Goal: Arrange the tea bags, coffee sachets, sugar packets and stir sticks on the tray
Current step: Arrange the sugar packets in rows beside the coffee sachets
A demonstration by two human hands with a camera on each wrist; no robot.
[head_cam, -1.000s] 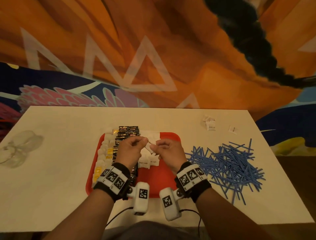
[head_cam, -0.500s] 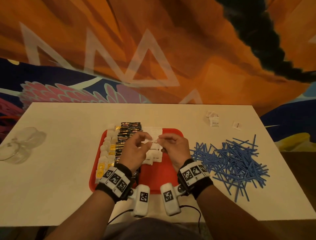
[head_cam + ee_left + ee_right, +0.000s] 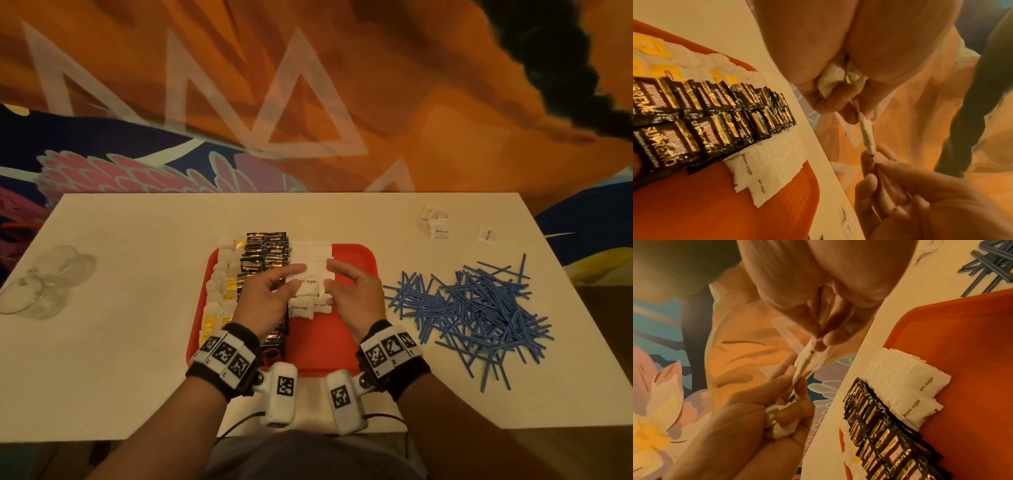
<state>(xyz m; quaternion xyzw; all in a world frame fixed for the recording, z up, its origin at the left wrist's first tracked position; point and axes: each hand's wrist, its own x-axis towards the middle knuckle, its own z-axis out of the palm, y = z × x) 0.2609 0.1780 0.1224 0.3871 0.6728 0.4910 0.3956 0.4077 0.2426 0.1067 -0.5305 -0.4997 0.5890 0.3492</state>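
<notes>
A white table (image 3: 120,342) carries a red tray (image 3: 322,346) at its centre, just in front of the person. The tray looks a little over half filled. Along its left edge runs a column of white tea bags (image 3: 219,287) with yellow tags, then two overlapping columns of black and gold coffee sachets (image 3: 265,255), then a row of white sugar packets (image 3: 313,255) marked "brown sugar". The right part of the tray is bare red.

On the table to the right of the tray lies a loose heap of blue stir sticks (image 3: 479,308), none of them on the tray, so that whole group is left to do. Near the far right corner of the table a few more white packets (image 3: 436,224) lie off the tray. Clear glasses (image 3: 41,284) stand at the far left edge.

Both hands hover above the middle of the tray, over the sugar row. Between them they hold one sugar packet (image 3: 866,129) edge-on, clear of the tray. The left hand (image 3: 267,298) pinches one end between thumb and fingertips, and keeps further crumpled white packets (image 3: 777,420) curled in its palm. The right hand (image 3: 356,294) pinches the other end with thumb and forefinger, its remaining fingers loosely spread
</notes>
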